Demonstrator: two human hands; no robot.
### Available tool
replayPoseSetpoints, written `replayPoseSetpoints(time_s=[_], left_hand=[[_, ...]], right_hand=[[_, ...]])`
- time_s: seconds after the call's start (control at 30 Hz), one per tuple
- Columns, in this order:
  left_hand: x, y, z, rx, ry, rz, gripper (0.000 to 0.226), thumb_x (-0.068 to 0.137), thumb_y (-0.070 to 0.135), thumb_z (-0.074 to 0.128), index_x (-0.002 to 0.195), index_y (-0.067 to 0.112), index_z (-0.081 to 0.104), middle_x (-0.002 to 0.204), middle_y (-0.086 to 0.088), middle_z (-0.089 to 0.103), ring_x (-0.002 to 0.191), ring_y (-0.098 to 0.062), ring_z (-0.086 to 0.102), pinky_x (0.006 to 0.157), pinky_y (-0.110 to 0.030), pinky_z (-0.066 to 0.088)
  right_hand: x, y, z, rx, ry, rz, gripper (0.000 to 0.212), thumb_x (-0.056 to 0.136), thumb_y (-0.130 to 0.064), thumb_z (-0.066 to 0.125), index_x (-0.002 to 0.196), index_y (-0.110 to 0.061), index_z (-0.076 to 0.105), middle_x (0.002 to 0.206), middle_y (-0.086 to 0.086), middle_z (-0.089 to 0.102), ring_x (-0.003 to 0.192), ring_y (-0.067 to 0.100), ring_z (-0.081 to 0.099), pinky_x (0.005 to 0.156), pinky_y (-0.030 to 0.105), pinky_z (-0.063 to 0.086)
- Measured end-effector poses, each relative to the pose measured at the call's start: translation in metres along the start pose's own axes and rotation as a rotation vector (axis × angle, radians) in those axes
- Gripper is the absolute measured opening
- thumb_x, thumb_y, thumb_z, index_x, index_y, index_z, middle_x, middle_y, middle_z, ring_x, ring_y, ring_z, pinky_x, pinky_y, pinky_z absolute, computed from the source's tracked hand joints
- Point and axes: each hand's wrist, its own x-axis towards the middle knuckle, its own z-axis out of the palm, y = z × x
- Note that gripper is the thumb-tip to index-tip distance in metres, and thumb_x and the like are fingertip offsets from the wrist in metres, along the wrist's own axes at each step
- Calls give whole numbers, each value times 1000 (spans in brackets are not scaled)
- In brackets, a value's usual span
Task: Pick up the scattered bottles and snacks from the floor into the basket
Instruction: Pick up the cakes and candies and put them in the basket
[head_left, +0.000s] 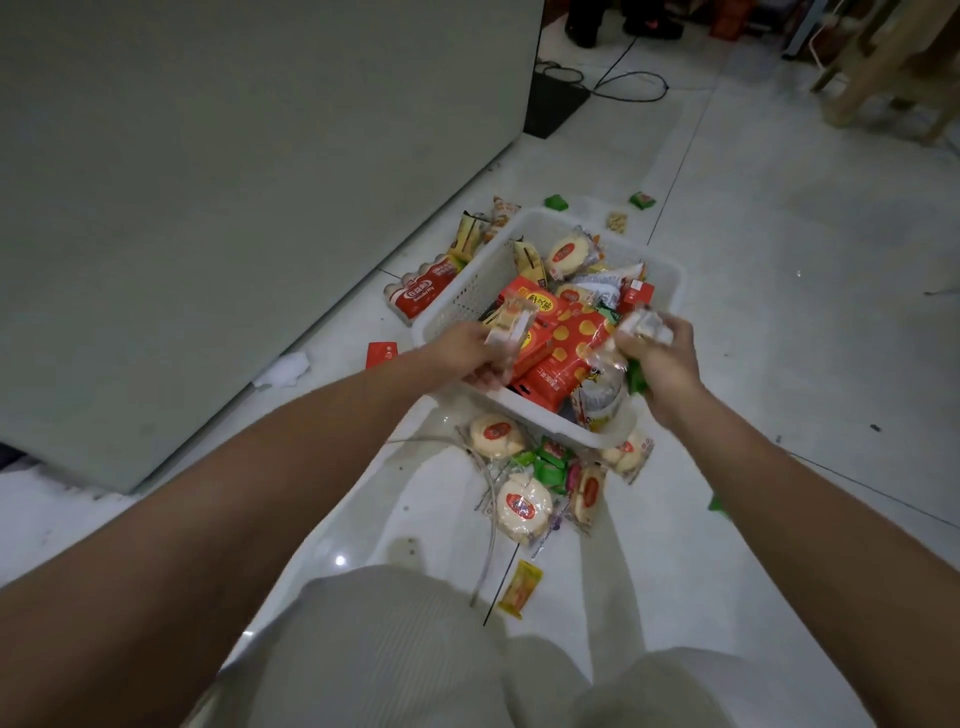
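A white plastic basket (470, 283) stands on the tiled floor, filled with red boxes, round cake packs and other snacks. Over its near end, my left hand (467, 353) grips a clear-wrapped cake pack (511, 325). My right hand (662, 364) holds a clear-wrapped snack (647, 322) and a green packet (636, 376) above the basket's right corner. Several round cake packs (522, 506) and green packets (550, 467) lie on the floor just in front of the basket. A pack of small bottles (421, 291) lies left of the basket.
A large grey cabinet (234, 182) stands to the left. Loose snacks lie beyond the basket (556, 201), a yellow packet (521, 590) near my knees, a red packet (381, 353) left. Cables (631, 85) and wooden furniture legs (883, 78) are at the back.
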Motion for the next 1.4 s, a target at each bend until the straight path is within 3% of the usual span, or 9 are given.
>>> replayPoseSetpoints(time_s=[0.13,0.3,0.47,0.63,0.77,1.0,1.1,1.23,1.4], left_hand=[[19,17,7,232,30,-90,81,92,61,34,152,18,2,143,-24,41,94,-32,67,71,-34,57],[3,-51,8,382,68,46,80,94,56,36,152,14,2,156,-12,23,138,-31,32,109,-38,32],[-34,-136,20,532,102,42,88,87,63,45,153,23,2,156,-11,22,138,-29,33,109,-44,36],[-42,-171,47,947,-201,46,84,91,59,42,153,21,1,160,-4,-9,148,-23,-4,119,-43,12],[-27,-164,56,998,-229,125,85,92,59,41,153,17,0,160,-7,-9,147,-23,-7,120,-41,10],[6,-156,52,1010,-209,156,80,95,55,36,152,14,-1,159,-9,-11,147,-24,-10,119,-36,5],[15,-161,56,1024,-252,138,76,96,55,31,152,17,-2,160,-6,-9,147,-23,-10,120,-40,5],[8,-169,64,1109,-246,139,71,98,53,27,153,17,2,160,-4,-4,148,-22,1,119,-40,4],[0,-166,72,1041,-16,224,47,102,35,31,143,11,33,145,-11,41,125,-28,46,102,-34,33]], right_hand=[[15,-27,27,-244,8,28,99,81,-48,67,149,-32,-2,156,6,18,138,35,30,104,62,33],[-6,41,6,-503,74,-48,76,84,-41,65,145,-17,27,148,15,30,134,34,33,108,51,34],[-50,134,-29,-595,202,16,59,81,-28,72,126,-2,44,129,22,41,124,35,35,104,38,28],[-74,200,-13,-756,-109,317,68,72,-58,64,113,-5,60,115,15,61,113,33,53,99,44,42],[-72,206,16,-394,-168,476,57,84,-27,69,130,-6,44,125,10,54,114,28,54,95,45,49],[-56,210,30,-178,-45,594,61,78,-27,76,123,0,45,91,10,57,61,14,49,34,16,37],[-49,213,32,-205,-16,562,41,77,-22,78,100,0,53,87,10,57,56,10,43,30,11,32],[-48,214,28,-193,-34,551,24,81,-10,72,73,-9,50,66,3,51,49,10,39,30,11,31],[-52,213,17,-116,-72,597,28,85,-9,68,111,-6,59,86,8,62,63,14,52,50,23,42]])
